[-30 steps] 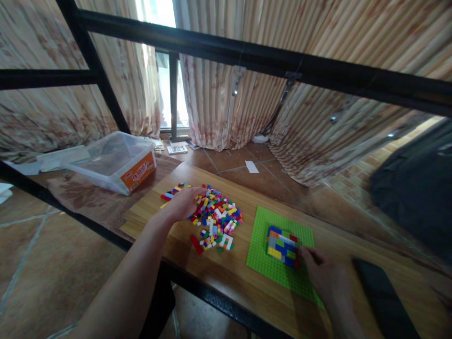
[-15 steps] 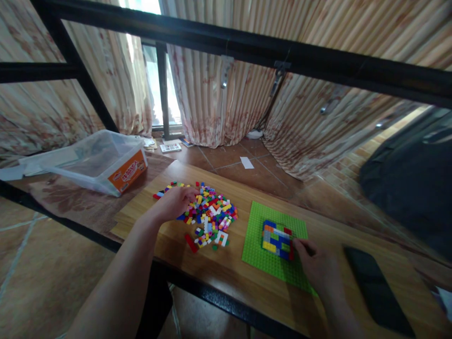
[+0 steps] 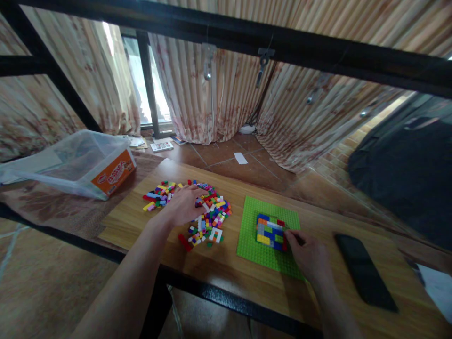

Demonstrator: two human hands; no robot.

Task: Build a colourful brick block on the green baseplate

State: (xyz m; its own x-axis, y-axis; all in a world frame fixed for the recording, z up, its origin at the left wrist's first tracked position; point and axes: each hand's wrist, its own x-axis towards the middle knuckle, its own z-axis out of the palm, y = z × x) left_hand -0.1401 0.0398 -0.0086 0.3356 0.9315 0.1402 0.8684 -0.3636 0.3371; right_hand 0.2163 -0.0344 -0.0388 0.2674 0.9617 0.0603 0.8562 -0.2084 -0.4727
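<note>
My left hand [image 3: 186, 204] lies over a pile of small toy building bricks [image 3: 213, 214], palm down with its fingers stretched out and apart. The fingertips reach in among the bricks, and some bricks are hidden beneath. On a green studded baseplate [image 3: 249, 245] sits a flat patch of joined bricks [image 3: 271, 233] in blue, yellow, grey, white, orange and red. My right hand [image 3: 307, 249] rests at the right edge of that patch, thumb and forefinger pinched together. Whatever is between those fingertips is too small or hidden to make out.
A long dark phone-like slab [image 3: 365, 270] lies right of the baseplate on the wooden table [image 3: 219, 268]. A clear plastic bin [image 3: 83, 181] with an orange label stands at left. A black metal bar [image 3: 226, 30] crosses above, before curtains [image 3: 233, 94]. White paper [image 3: 436, 285] is at far right.
My left hand has shifted right over the pile, its fingers now spread rather than curled. My right hand stays at the patch's right edge. The whole view has turned slightly.
</note>
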